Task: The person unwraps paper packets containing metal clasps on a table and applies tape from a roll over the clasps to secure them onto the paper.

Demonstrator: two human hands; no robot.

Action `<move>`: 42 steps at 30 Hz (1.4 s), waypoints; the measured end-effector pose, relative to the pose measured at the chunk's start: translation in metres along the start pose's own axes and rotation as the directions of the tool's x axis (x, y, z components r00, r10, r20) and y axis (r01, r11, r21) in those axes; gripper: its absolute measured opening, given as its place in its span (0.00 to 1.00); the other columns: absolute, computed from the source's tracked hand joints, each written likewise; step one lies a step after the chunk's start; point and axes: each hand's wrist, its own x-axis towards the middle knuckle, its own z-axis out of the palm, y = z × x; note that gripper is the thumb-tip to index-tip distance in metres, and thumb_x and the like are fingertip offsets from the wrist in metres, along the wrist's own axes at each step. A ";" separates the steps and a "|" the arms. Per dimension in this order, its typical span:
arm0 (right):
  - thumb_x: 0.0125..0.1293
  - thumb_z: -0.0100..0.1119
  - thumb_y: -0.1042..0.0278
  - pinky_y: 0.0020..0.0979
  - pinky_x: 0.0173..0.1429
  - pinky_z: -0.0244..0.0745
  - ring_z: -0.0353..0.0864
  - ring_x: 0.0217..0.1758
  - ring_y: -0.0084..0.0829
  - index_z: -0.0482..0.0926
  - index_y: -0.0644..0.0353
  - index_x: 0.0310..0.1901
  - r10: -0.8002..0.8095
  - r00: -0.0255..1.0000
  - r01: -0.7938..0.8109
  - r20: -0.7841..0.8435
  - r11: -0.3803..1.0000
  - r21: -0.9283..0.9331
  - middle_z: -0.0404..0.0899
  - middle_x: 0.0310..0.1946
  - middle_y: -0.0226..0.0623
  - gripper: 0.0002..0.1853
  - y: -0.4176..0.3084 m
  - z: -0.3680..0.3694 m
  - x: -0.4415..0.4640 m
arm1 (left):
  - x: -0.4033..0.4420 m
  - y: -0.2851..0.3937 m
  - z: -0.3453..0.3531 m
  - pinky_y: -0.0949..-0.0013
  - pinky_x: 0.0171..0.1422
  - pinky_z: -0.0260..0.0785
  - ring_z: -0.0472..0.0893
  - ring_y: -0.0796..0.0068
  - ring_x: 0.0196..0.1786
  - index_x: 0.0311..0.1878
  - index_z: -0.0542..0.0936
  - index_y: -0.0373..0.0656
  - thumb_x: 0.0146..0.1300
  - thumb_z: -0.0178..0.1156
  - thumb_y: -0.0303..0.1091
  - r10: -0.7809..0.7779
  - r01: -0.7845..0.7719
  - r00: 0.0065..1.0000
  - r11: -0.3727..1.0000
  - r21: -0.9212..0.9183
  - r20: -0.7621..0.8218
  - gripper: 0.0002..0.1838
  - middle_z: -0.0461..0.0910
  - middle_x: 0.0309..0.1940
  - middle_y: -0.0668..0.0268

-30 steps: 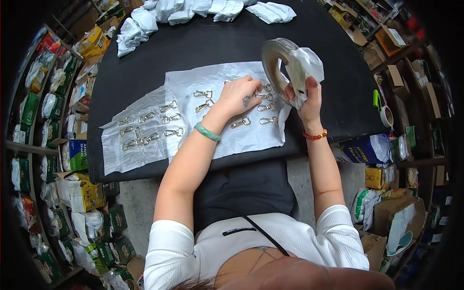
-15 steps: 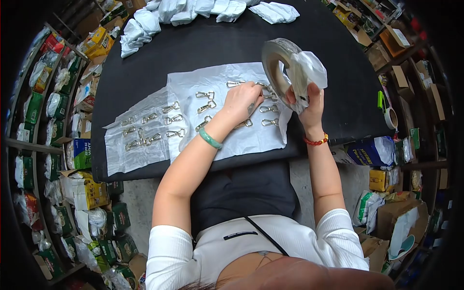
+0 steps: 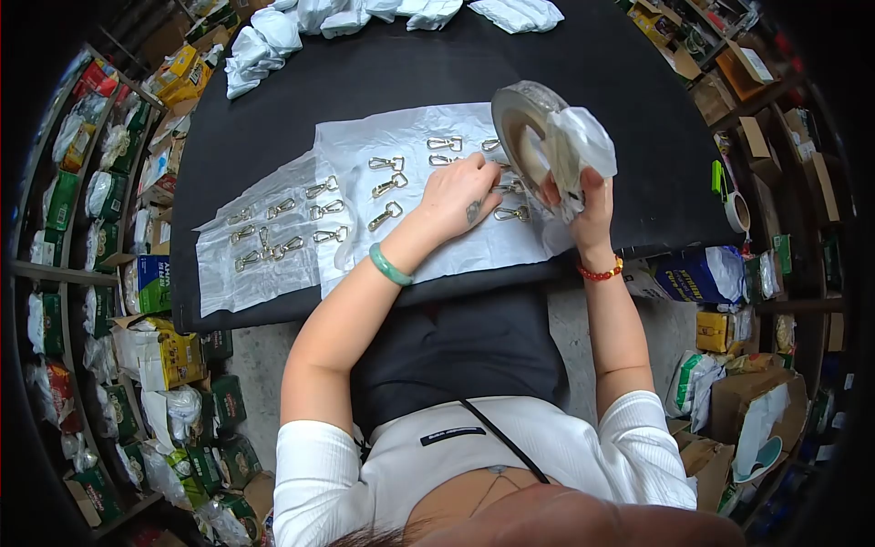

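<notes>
Shifted toward the near edge since the earlier frame: tape roll (image 3: 513,128), gripped by the right hand (image 3: 591,208) above the white sheet's (image 3: 436,239) right side. Left hand (image 3: 460,195), fingers bunched, over metal clips (image 3: 387,186); pinch cannot be told. Black table (image 3: 401,77) bare beyond the sheet.

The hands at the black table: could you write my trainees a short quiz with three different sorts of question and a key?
1. Which hand grips the roll of tape? A: left. B: right. C: both.
2. True or false: the green bangle is on the left arm.
3. Fill in the colour: the metal clips are laid out on thin ____ sheets.

Key: 1, B, the right hand; 2, true; 3, white.
</notes>
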 end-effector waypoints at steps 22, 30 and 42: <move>0.71 0.47 0.47 0.22 0.27 0.65 0.71 0.21 0.22 0.77 0.70 0.41 -0.054 0.998 0.056 0.020 0.994 -0.089 0.77 0.23 0.36 0.26 0.006 0.003 -0.012 | -0.025 0.022 -0.008 0.62 0.37 0.71 0.78 0.59 0.31 0.38 0.77 0.41 0.59 0.60 0.35 0.027 -0.028 0.999 0.999 -0.038 -0.047 0.08 0.76 0.31 0.61; 0.72 0.46 0.48 0.23 0.28 0.65 0.70 0.21 0.23 0.77 0.70 0.41 -0.029 0.999 0.033 0.032 0.990 -0.139 0.77 0.22 0.36 0.26 0.004 -0.004 -0.034 | -0.027 0.026 0.007 0.63 0.37 0.71 0.78 0.59 0.31 0.36 0.75 0.42 0.58 0.61 0.34 -0.126 0.125 0.992 0.991 0.035 0.004 0.08 0.76 0.31 0.61; 0.72 0.46 0.51 0.22 0.28 0.65 0.70 0.21 0.24 0.74 0.70 0.46 -0.020 0.992 0.015 -0.124 0.999 -0.042 0.76 0.24 0.38 0.24 0.047 -0.009 -0.036 | -0.029 0.029 0.009 0.63 0.35 0.69 0.77 0.58 0.28 0.25 0.75 0.40 0.55 0.64 0.34 -0.268 0.263 0.963 0.958 -0.111 -0.031 0.10 0.77 0.25 0.63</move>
